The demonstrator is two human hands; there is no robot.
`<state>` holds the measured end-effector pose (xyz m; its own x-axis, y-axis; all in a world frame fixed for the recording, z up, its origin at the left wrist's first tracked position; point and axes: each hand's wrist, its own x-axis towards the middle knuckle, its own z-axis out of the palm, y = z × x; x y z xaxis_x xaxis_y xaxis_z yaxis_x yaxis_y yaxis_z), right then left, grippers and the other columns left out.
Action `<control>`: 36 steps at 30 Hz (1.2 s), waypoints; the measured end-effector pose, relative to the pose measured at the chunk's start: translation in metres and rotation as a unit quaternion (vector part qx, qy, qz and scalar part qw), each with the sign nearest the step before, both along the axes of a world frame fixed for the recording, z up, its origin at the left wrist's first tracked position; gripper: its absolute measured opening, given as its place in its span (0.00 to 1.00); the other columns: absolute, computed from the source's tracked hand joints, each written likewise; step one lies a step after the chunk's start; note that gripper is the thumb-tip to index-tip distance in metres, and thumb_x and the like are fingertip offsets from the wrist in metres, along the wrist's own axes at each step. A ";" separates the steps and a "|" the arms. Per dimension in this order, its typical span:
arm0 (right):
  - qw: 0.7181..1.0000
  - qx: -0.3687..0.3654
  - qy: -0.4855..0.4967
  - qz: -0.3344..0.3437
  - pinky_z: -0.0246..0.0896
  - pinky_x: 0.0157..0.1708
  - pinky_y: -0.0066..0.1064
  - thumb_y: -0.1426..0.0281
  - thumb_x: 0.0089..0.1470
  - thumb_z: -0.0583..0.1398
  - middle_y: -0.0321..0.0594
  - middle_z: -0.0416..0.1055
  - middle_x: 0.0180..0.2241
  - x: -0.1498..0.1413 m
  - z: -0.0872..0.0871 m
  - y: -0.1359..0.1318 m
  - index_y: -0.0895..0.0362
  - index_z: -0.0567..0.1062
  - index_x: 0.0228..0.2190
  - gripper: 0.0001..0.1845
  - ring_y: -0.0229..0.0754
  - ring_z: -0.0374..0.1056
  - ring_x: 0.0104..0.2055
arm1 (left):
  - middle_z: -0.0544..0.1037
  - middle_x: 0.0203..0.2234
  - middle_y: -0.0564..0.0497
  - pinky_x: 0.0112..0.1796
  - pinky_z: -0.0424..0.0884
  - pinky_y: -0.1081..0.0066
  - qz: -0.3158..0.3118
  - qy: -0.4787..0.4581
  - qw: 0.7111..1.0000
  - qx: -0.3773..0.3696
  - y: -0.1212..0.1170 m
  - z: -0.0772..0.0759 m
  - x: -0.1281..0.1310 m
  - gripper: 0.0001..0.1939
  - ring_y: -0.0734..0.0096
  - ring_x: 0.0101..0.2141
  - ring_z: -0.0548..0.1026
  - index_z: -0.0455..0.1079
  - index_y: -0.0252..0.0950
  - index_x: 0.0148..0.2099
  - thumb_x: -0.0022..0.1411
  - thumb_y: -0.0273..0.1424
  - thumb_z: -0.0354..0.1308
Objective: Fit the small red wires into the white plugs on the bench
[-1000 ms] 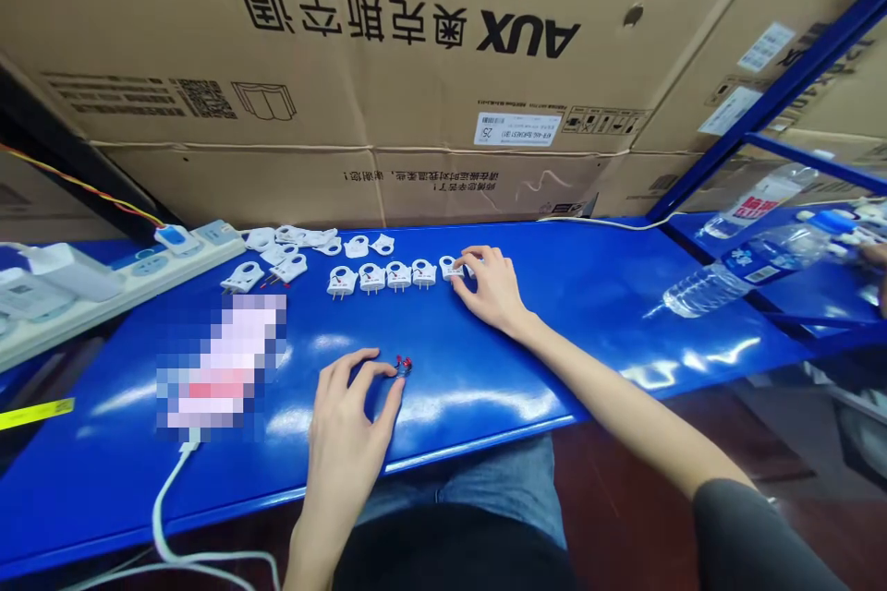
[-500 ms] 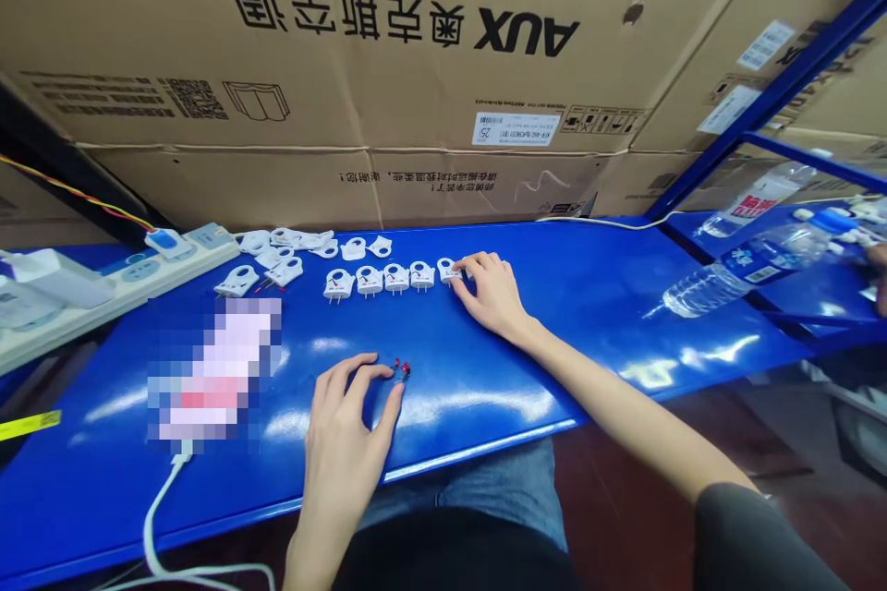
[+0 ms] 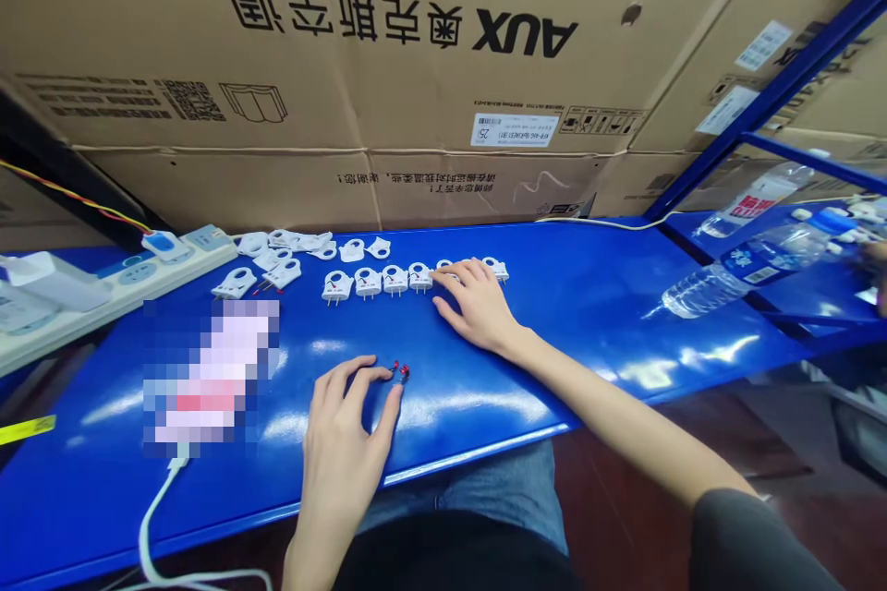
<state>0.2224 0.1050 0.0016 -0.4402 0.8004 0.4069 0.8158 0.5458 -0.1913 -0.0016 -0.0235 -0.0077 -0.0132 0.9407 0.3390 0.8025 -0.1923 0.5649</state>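
Note:
My right hand [image 3: 478,307] is spread palm down at the row of white two-pin plugs. Its fingertips reach a plug [image 3: 447,266] they partly cover; I cannot tell whether they touch it. Left of them stand other plugs with ring-shaped tops, among them a plug [image 3: 419,276] and the end plug [image 3: 337,286], pins toward me. Another white plug [image 3: 494,269] shows just beyond my right hand. My left hand [image 3: 350,425] rests nearer the front edge, fingers curved and apart. Small red-tipped parts [image 3: 403,372] lie at its thumb and index tips.
White plug pieces [image 3: 283,270] are heaped at the back left, beside a power strip [image 3: 139,277]. A blurred-out pinkish object [image 3: 214,369] with a white cable [image 3: 149,526] lies at left. Water bottles [image 3: 759,268] lie at right. A cardboard box [image 3: 388,111] stands behind the blue table [image 3: 554,342].
My right hand has slid slightly left along the row, uncovering the plug on its right. My left hand stays by the red-tipped parts. The view has shifted very slightly.

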 end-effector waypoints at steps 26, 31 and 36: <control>0.963 0.125 0.040 0.234 0.66 0.42 0.35 0.75 0.62 0.58 0.37 0.80 0.38 -0.009 0.002 -0.028 0.55 0.76 0.41 0.08 0.44 0.69 0.44 | 0.76 0.53 0.47 0.51 0.72 0.53 -0.007 0.015 1.000 -0.011 -0.001 0.001 -0.001 0.15 0.51 0.54 0.72 0.75 0.45 0.52 0.70 0.44 0.54; 0.958 0.130 0.036 0.254 0.67 0.41 0.35 0.74 0.64 0.58 0.39 0.81 0.40 -0.009 0.002 -0.030 0.54 0.77 0.42 0.08 0.44 0.70 0.45 | 0.77 0.52 0.47 0.53 0.71 0.53 0.000 -0.016 1.000 -0.018 0.000 0.004 0.000 0.17 0.52 0.53 0.73 0.71 0.44 0.55 0.70 0.44 0.54; 0.939 0.187 0.026 0.289 0.67 0.39 0.34 0.70 0.68 0.57 0.36 0.81 0.43 -0.010 0.005 -0.037 0.53 0.79 0.41 0.09 0.42 0.71 0.45 | 0.77 0.51 0.47 0.53 0.70 0.53 0.006 -0.030 0.999 -0.022 0.000 0.005 0.000 0.17 0.52 0.53 0.73 0.71 0.44 0.55 0.71 0.44 0.52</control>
<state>0.2123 0.0684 0.0071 -0.7288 0.2311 0.6446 0.3580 0.9310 0.0711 -0.0019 -0.0234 -0.0025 -0.0439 0.9543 0.2956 0.7692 -0.1565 0.6196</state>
